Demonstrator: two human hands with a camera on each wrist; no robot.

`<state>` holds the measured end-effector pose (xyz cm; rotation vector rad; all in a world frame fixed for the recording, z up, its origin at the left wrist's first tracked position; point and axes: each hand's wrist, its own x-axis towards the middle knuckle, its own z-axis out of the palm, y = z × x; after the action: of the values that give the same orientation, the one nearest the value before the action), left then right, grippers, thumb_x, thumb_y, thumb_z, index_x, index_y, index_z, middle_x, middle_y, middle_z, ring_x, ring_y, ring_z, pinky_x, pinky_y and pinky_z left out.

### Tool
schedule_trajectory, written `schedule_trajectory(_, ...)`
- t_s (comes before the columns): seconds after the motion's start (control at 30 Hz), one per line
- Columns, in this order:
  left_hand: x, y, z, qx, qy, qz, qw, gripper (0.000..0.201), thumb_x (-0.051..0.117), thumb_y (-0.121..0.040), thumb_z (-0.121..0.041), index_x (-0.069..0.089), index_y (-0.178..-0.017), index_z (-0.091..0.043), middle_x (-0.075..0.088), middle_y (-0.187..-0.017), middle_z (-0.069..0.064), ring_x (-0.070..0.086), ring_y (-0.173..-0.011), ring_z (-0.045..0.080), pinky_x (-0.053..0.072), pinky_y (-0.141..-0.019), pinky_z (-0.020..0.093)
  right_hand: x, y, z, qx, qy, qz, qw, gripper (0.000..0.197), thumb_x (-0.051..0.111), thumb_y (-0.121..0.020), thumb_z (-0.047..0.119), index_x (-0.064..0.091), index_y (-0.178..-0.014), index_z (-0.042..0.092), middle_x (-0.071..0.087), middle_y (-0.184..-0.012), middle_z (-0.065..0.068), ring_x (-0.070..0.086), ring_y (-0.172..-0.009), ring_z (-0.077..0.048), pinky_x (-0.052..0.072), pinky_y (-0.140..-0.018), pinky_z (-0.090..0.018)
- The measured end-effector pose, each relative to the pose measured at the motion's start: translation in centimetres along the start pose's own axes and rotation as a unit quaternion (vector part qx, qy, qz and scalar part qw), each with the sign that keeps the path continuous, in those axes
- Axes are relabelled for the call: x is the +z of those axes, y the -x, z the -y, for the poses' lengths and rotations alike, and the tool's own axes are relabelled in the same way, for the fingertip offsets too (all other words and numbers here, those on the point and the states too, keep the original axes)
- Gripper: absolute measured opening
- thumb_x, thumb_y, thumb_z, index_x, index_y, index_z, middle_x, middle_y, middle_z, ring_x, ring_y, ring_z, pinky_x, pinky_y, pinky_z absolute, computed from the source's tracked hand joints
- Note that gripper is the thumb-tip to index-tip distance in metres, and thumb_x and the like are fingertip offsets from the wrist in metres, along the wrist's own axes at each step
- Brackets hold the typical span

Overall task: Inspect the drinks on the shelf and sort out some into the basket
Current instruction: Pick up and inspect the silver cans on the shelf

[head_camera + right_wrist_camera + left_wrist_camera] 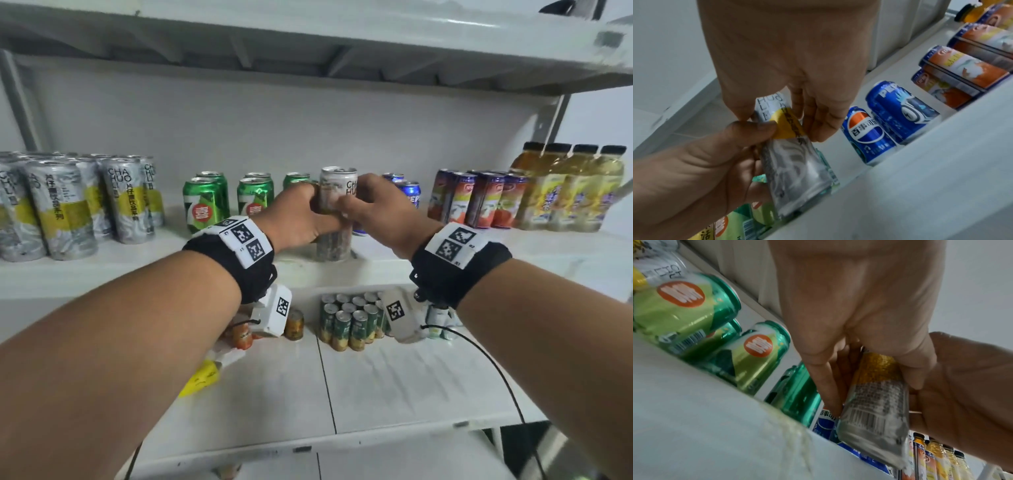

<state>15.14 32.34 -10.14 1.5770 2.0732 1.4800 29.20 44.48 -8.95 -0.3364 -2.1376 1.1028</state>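
Observation:
A tall silver can with a yellow band (335, 192) stands upright at the front edge of the middle shelf (137, 263); whether it rests on the shelf I cannot tell. My left hand (317, 214) grips it from the left and my right hand (349, 205) grips it from the right. In the left wrist view the can's barcode side (873, 415) shows, with my left fingers (824, 382) curled round it. In the right wrist view my right fingers (822, 123) pinch the yellow band of the can (797, 162). No basket is in view.
On the same shelf stand more silver cans (68, 205) at the left, green cans (205, 202), blue Pepsi cans (409, 195), orange-labelled cans (479, 202) and yellow bottles (565, 188). The lower shelf holds small green cans (352, 322). Another shelf (308, 34) hangs overhead.

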Motion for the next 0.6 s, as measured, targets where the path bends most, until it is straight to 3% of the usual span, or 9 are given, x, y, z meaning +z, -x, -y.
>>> schedule_trajectory(0.07, 1.1, -0.6, 0.2, -0.001, 0.016, -0.008, 1.000, 0.057, 0.094, -0.068, -0.046, 0.076, -0.114, -0.015, 0.083, -0.105, 0.001, 0.081, -0.101, 0.020, 0.065, -0.096, 0.050, -0.5, -0.2, -1.4, 0.000, -0.037, 0.015, 0.999, 0.024, 0.076, -0.095, 0.034, 0.068, -0.109, 0.016, 0.077, -0.095, -0.001, 0.073, -0.082, -0.014, 0.061, -0.072, -0.036)
schedule_trajectory(0.13, 2.1, -1.1, 0.4, -0.009, 0.023, -0.022, 0.999, 0.058, 0.095, -0.067, -0.045, 0.076, -0.113, -0.015, 0.084, -0.103, 0.001, 0.081, -0.099, 0.020, 0.066, -0.093, 0.051, -0.9, -0.5, -2.7, -0.001, -0.073, 0.029, 0.997, 0.023, 0.074, -0.097, 0.032, 0.070, -0.110, 0.014, 0.078, -0.093, 0.002, 0.075, -0.083, -0.013, 0.061, -0.071, -0.032)
schedule_trajectory(0.2, 2.7, -1.4, 0.8, -0.017, 0.029, -0.044, 0.998, 0.049, 0.095, -0.069, -0.040, 0.076, -0.108, -0.019, 0.084, -0.099, -0.001, 0.081, -0.095, 0.019, 0.067, -0.090, 0.052, -1.1, -0.9, -3.7, 0.007, -0.113, 0.041, 0.993, 0.031, 0.074, -0.098, 0.030, 0.069, -0.117, 0.006, 0.078, -0.106, -0.014, 0.076, -0.095, -0.026, 0.064, -0.083, -0.050)
schedule_trajectory(0.27, 3.1, -1.4, 1.3, -0.019, 0.042, -0.063, 0.997, 0.050, 0.094, -0.067, -0.040, 0.075, -0.110, -0.023, 0.084, -0.104, -0.003, 0.081, -0.099, 0.019, 0.066, -0.092, 0.050, -1.3, -1.1, -4.4, 0.017, -0.143, 0.049, 0.988, 0.035, 0.074, -0.098, 0.028, 0.067, -0.120, 0.001, 0.074, -0.112, -0.026, 0.072, -0.094, -0.033, 0.059, -0.092, -0.061)
schedule_trajectory(0.3, 3.3, -1.2, 1.5, -0.020, 0.050, -0.069, 0.996, 0.055, 0.094, -0.064, -0.043, 0.074, -0.112, -0.025, 0.083, -0.108, -0.002, 0.080, -0.103, 0.019, 0.065, -0.095, 0.049, -1.3, -1.1, -4.8, 0.021, -0.153, 0.053, 0.987, 0.035, 0.074, -0.098, 0.029, 0.068, -0.119, 0.002, 0.074, -0.111, -0.025, 0.070, -0.091, -0.031, 0.059, -0.091, -0.059)
schedule_trajectory(0.37, 3.5, -0.6, 2.4, -0.033, 0.078, -0.064, 0.994, 0.063, 0.095, -0.063, -0.044, 0.072, -0.118, -0.025, 0.082, -0.116, -0.003, 0.079, -0.110, 0.017, 0.062, -0.102, 0.046, -1.1, -0.9, -5.8, 0.029, -0.155, 0.059, 0.986, 0.035, 0.073, -0.098, 0.034, 0.069, -0.114, 0.003, 0.077, -0.104, -0.017, 0.072, -0.086, -0.023, 0.063, -0.081, -0.045)
schedule_trajectory(0.43, 3.8, -0.1, 3.1, -0.054, 0.095, -0.042, 0.993, 0.067, 0.097, -0.063, -0.044, 0.071, -0.122, -0.026, 0.082, -0.117, -0.006, 0.078, -0.111, 0.014, 0.061, -0.103, 0.044, -0.9, -0.6, -6.6, 0.029, -0.146, 0.062, 0.987, 0.041, 0.072, -0.098, 0.040, 0.069, -0.112, 0.002, 0.078, -0.104, -0.017, 0.076, -0.085, -0.024, 0.064, -0.075, -0.037)
schedule_trajectory(0.6, 4.1, 0.0, 3.4, -0.063, 0.096, -0.040, 0.993, 0.070, 0.096, -0.061, -0.046, 0.068, -0.124, -0.032, 0.081, -0.115, -0.011, 0.078, -0.108, 0.009, 0.064, -0.094, 0.034, -0.9, -0.7, -6.7, 0.028, -0.133, 0.066, 0.988, 0.052, 0.069, -0.096, 0.054, 0.071, -0.110, 0.004, 0.078, -0.106, -0.016, 0.077, -0.095, -0.027, 0.065, -0.080, -0.043)
